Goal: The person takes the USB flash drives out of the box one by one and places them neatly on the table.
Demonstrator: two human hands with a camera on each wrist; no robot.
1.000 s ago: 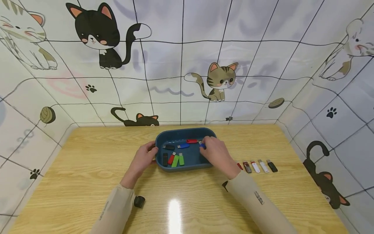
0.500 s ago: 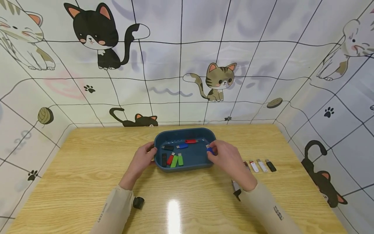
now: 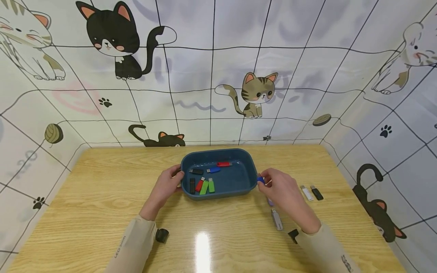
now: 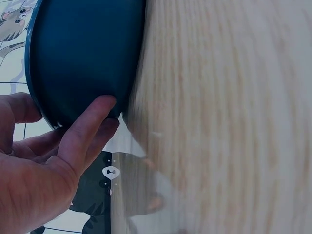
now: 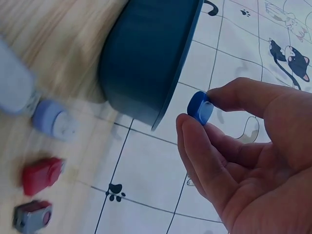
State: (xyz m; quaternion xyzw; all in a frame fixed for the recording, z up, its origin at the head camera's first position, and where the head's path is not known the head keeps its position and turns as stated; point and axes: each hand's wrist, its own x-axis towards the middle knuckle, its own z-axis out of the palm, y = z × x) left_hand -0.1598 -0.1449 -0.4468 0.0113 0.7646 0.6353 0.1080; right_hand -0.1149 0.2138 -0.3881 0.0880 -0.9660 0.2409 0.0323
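Fingers [image 5: 200, 146] on USB stick [image 5: 196, 105]; bright blue

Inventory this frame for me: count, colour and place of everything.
Tray: 1, dark blue, on table
USB sticks: 7, two black, two red, two green, one blue, inside tray
Table sticks: at least 6, grey, purple, red, grey-and-red, white, black, right of tray
Held stick: 1, blue, beside tray
Table: 1, light wood, under tray
Cat-print backdrop: 1, white, behind table
Cuff pieces: 2, black, by sleeves
Sleeves: 2, beige, both arms
Left hand: 1, bare, gripping tray's left end
Right hand: 1, bare, pinching held stick
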